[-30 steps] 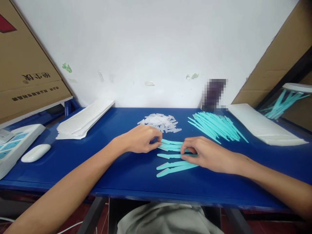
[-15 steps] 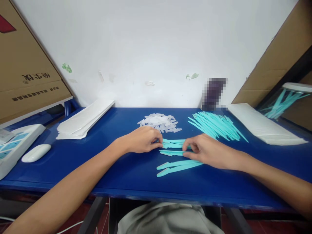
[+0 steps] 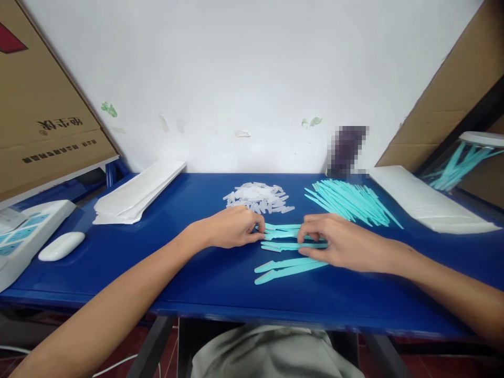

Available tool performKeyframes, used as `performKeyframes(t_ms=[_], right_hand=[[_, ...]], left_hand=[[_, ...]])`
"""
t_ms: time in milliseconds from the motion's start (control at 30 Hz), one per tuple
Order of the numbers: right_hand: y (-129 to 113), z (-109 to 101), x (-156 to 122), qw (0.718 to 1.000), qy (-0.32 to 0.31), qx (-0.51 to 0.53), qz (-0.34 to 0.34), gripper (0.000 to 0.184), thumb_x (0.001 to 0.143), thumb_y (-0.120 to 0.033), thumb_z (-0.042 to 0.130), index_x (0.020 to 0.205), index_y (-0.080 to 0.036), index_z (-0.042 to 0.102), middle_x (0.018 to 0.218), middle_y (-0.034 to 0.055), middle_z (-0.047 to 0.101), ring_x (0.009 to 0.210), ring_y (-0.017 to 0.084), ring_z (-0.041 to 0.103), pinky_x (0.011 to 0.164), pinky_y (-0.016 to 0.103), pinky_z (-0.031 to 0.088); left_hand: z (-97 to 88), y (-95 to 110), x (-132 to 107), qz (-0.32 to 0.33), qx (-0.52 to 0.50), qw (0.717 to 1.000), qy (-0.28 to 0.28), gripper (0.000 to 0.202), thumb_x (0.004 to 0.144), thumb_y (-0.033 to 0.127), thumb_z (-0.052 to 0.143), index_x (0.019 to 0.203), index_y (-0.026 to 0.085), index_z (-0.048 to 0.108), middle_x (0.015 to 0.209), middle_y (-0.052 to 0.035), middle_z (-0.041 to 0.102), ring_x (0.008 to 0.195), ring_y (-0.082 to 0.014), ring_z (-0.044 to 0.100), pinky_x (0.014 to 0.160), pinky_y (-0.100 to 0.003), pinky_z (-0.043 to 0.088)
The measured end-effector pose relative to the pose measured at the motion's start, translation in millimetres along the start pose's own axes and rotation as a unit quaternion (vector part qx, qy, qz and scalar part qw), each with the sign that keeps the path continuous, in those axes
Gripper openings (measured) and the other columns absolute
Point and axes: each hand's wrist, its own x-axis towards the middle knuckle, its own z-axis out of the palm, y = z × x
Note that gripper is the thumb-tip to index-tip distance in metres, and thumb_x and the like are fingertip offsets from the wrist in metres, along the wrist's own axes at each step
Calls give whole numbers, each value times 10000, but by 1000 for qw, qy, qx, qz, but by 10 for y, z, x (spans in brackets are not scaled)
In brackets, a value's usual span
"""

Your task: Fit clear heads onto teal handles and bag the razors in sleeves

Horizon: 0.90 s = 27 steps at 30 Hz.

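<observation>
My left hand (image 3: 236, 228) is closed, thumb and forefinger pinched at the blade end of a turquoise eyebrow razor (image 3: 280, 235) in the upper pair. Over the handles to the right is my right hand (image 3: 333, 241), its thumb and fingers apart. Just below its fingertips lies a middle pair of eyebrow razors (image 3: 279, 246), handles partly hidden by the hand. Nearer the front edge, another pair of eyebrow razors (image 3: 281, 270) lies with blade ends to the left. Behind the hands is a heap of whitish translucent blade caps (image 3: 258, 195).
A large pile of eyebrow razors (image 3: 352, 202) lies at the back right, beside a white padded sheet (image 3: 429, 199). White bags or sheets (image 3: 136, 194) lie back left. A white mouse-shaped object (image 3: 62, 246) and a white tray (image 3: 35, 236) stand at left. Cardboard (image 3: 47, 105) leans behind.
My right hand's fingers have spread from a razor in the middle pair, which now lies flatter and slightly further right. My left hand stays at the upper pair's blade ends.
</observation>
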Motion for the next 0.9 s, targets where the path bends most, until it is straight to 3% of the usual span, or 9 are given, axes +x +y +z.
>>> performKeyframes(t_ms=[367, 567, 700, 900], right_hand=[[36, -71, -12, 996, -59, 24, 64, 269, 903, -454, 575, 896, -220, 707, 683, 6, 567, 592, 150, 483, 547, 278, 318], [37, -97, -45, 993, -79, 40, 74, 175, 866, -380, 600, 828, -223, 667, 631, -25, 535, 554, 130, 432, 516, 268, 293], [9, -55, -6, 998, -49, 16, 45, 156, 851, -348, 611, 794, -213, 667, 631, -23, 534, 551, 123, 430, 522, 262, 297], [6, 96, 27, 998, 38, -38, -23, 196, 909, -324, 555, 829, -205, 688, 748, 17, 628, 595, 131, 506, 577, 277, 319]], left_hand=[[9, 23, -2, 15, 88, 996, 31, 110, 858, 220, 646, 936, 174, 708, 599, 15, 661, 547, -137, 588, 549, -253, 341], [20, 37, -14, 47, 94, 993, 50, 121, 867, 228, 652, 939, 179, 736, 616, -1, 676, 562, -141, 599, 562, -256, 361], [-2, 45, -26, 65, 46, 995, 51, 153, 904, 250, 609, 902, 175, 743, 621, 7, 674, 560, -119, 591, 581, -246, 385], [-50, 69, -51, 73, 54, 993, 81, 214, 912, 256, 544, 796, 164, 698, 599, 5, 633, 537, -114, 539, 567, -259, 363]])
